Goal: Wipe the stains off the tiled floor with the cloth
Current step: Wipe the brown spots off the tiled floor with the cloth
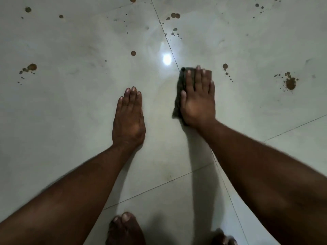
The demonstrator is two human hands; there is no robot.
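Note:
My right hand (198, 101) lies flat, fingers straight, pressing a dark grey cloth (180, 82) onto the pale tiled floor (79, 96). Most of the cloth is hidden under the hand; its left edge and far corners show. My left hand (129, 121) rests flat on the bare tile, fingers straight and together, holding nothing. Brown stains dot the floor: a large splatter (290, 83) right of the cloth, a small trail (225, 67) just past my right fingertips, a round spot (133, 53) ahead of my left hand, a cluster (31, 67) at far left, and more (175, 15) farther ahead.
My bare feet (124, 228) show at the bottom edge, the second foot (223, 238) partly cut off. Grout lines (168, 41) cross the floor diagonally. A bright light reflection (166, 59) glares on the tile between my hands.

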